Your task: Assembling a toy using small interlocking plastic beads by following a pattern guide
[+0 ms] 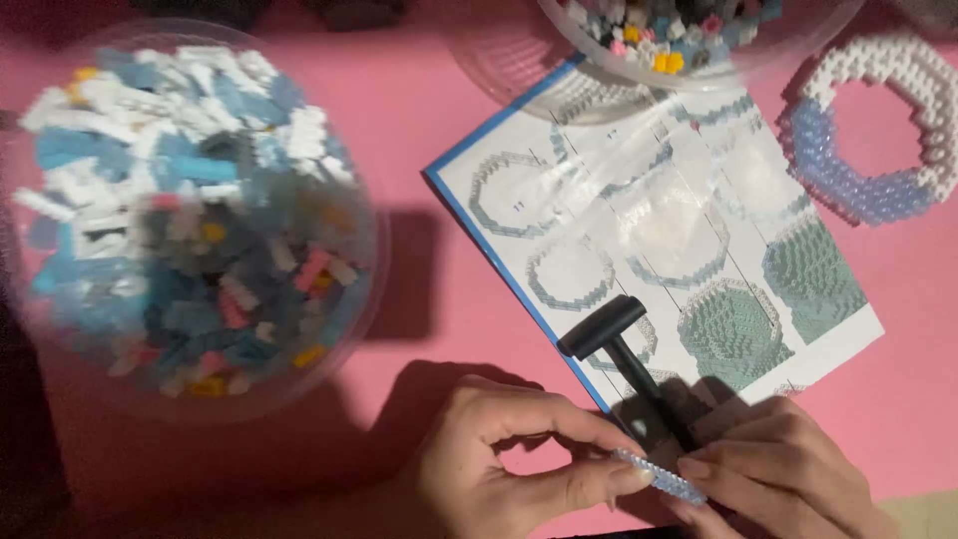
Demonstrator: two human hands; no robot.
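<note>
Pink surface (419, 130) carries the scene: low at its near edge both hands pinch one short blue brick strip (659, 474), left hand (519, 459) closed on its upper-left end, right hand (788, 479) on its lower-right end beside a black hammer (629, 359), the strip's long axis slanting between them

Home hobby table, brick tubs (190, 220), instruction sheet (659, 230)
</note>
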